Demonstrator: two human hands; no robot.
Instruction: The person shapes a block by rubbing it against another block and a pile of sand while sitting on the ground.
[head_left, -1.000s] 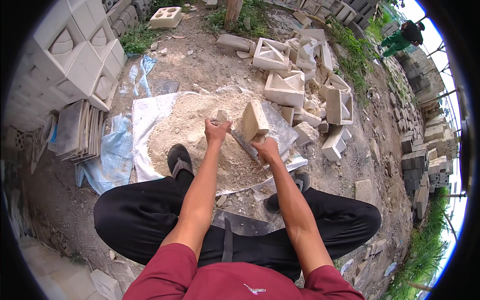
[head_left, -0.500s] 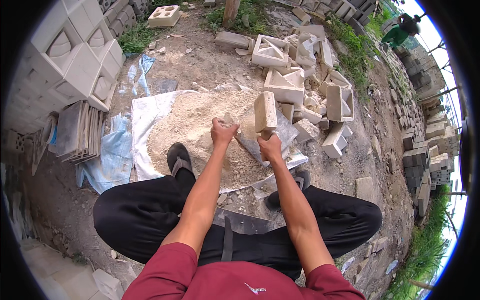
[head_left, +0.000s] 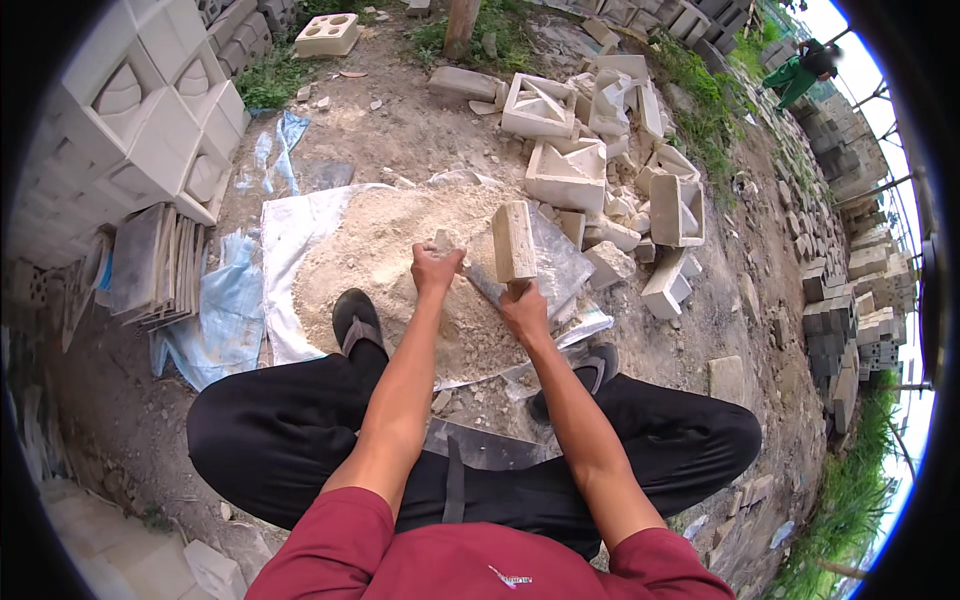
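Mallet [head_left: 514,240] stands upright in my right hand [head_left: 524,312], fist closed on its handle; my left hand [head_left: 436,268] pinches a stone chunk [head_left: 445,240] just left of it, over the sand pile [head_left: 390,260].

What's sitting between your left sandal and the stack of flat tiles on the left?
In the head view, crumpled blue plastic sheeting lies between the left sandal and the tile stack.

Right hand [head_left: 524,312] raises mallet [head_left: 514,241] over rubble pile [head_left: 385,255].
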